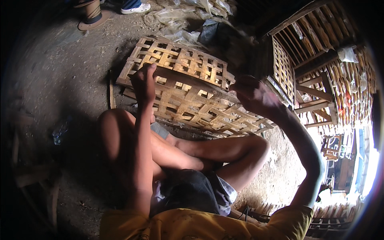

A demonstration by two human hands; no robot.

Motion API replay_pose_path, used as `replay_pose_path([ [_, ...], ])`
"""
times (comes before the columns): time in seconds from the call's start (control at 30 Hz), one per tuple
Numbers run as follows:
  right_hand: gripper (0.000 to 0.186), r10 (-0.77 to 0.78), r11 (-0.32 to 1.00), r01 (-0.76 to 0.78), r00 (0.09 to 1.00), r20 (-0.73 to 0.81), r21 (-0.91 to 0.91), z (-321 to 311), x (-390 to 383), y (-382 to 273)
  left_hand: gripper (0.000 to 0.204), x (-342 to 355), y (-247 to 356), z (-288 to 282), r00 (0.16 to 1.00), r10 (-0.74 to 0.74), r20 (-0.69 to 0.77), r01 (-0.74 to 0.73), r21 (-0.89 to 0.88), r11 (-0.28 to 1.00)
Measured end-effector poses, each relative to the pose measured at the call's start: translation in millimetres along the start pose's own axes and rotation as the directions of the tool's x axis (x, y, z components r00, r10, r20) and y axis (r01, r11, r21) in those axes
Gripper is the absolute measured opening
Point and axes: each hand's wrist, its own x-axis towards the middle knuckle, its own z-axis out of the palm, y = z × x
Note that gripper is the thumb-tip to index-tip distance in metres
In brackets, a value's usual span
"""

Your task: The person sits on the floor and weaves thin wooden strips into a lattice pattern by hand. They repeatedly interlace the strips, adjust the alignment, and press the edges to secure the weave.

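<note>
Left hand (145, 85): fingers clenched on near end of dark slat (189, 80). Right hand (256, 95) at its other end, too shadowed to tell whether fingers grasp. Slat runs across woven panels (182, 103), just beyond the crossed legs (180, 157).

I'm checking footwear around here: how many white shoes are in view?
1: a white low-cut shoe at the top edge, left of centre, under a blue trouser leg, right of the brown round-based spool. Its pair may be hidden or out of frame.
</note>
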Motion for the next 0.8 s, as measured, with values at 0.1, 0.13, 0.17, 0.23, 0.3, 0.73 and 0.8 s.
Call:
replay_pose_path([
  [0.1,0.022,0.048,0.958,-0.015,0.993,-0.109,0.288,-24,-2,0,0.042,3,-5,-5,0.999,0.031,0.006,-0.032,0.039,0.999],
  [0.13,0.019,0.110,0.951,-0.090,0.993,-0.053,0.295,-27,-8,2,0.042,4,-6,-4,0.999,0.042,0.017,-0.042,0.049,0.998],
  [0.17,0.020,0.132,0.948,-0.111,0.990,-0.052,0.298,-28,-10,3,0.042,4,-8,-5,0.999,0.042,0.020,-0.043,0.064,0.997],
  [0.23,0.020,0.178,0.940,-0.153,0.982,-0.056,0.304,-32,-11,4,0.041,4,-6,-3,0.998,0.048,0.027,-0.051,0.095,0.994],
  [0.3,0.021,0.251,0.878,-0.208,0.967,-0.045,0.431,-35,-1,-4,0.041,1,0,2,1.000,0.004,-0.030,-0.002,0.050,0.999],
  [0.73,0.026,0.089,0.903,0.006,0.976,-0.201,0.429,4,12,-16,0.045,1,-1,-5,1.000,-0.003,-0.027,0.005,0.064,0.998],
  [0.8,0.025,0.077,0.915,-0.001,0.982,-0.172,0.404,-2,2,-10,0.044,3,-5,-8,0.999,0.018,-0.028,-0.016,0.080,0.997],
])
